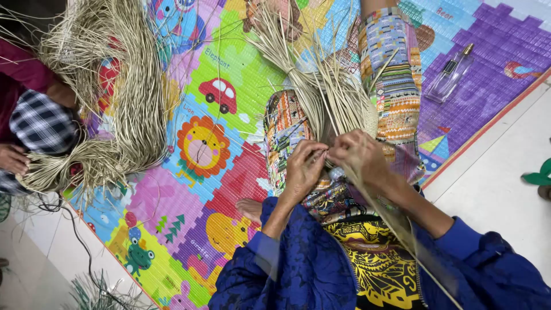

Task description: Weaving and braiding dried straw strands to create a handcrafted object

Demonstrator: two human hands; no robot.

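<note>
From the head camera we look down at our lap, where both hands meet over a bundle of pale straw strands. Our left hand has its fingers curled together and pinched on a few of the strands at the bundle's lower end. Our right hand is just beside it, almost touching, fingers likewise closed on the straw, and one long strand runs from it down past our right forearm toward the bottom edge. The bundle lies along our patterned skirt and fans out upward, away from us. Our sleeves are deep blue

Under us lies a bright play mat printed with a lion, a red car and a frog. A clear glass bottle lies on the mat's purple part, well apart from our hands. At the left a large heap of loose straw covers the mat, and another person's hand rests at its edge. White floor tiles show to the right
</note>
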